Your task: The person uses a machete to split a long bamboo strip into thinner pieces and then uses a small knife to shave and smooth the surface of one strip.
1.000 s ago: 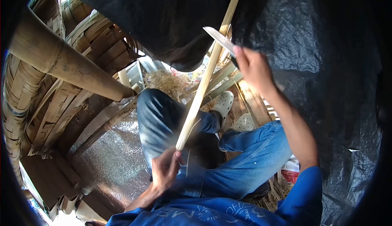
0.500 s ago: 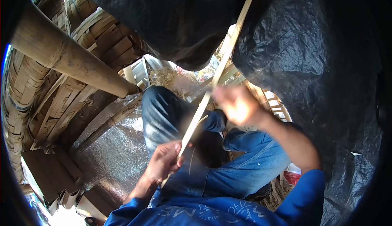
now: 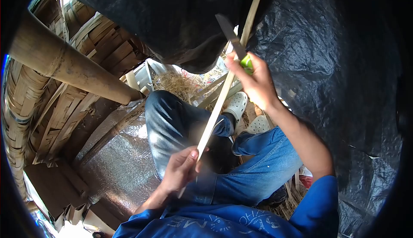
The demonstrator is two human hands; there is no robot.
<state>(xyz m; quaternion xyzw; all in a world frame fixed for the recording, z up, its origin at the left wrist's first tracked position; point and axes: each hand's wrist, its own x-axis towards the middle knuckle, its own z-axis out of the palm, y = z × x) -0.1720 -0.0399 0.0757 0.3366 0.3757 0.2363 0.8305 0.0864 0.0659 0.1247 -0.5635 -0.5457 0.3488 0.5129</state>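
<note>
A long, pale bamboo strip (image 3: pixel 218 109) runs slantwise from my lap up past the top of the view. Near its lower end, my left hand (image 3: pixel 180 169) is closed round it, thumb on top. Farther up, my right hand (image 3: pixel 259 83) grips a knife (image 3: pixel 229 31) by its green handle. The blade points up and to the left, crossing over the strip, and my right thumb lies along the strip's edge. A thin sliver curls off the strip between the two hands.
A thick bamboo pole (image 3: pixel 77 68) slants in from the left beside woven bamboo panels (image 3: pixel 107 38). Black plastic sheeting (image 3: pixel 301 53) hangs ahead and on the right. Cardboard (image 3: pixel 53 186) sits at lower left. Pale clogs (image 3: pixel 236 106) and dry shavings (image 3: pixel 174 83) lie beyond my knees.
My right hand has moved up along the strip, away from my body, and the knife now shows clearly. My left hand has shifted slightly right, still holding the strip.
</note>
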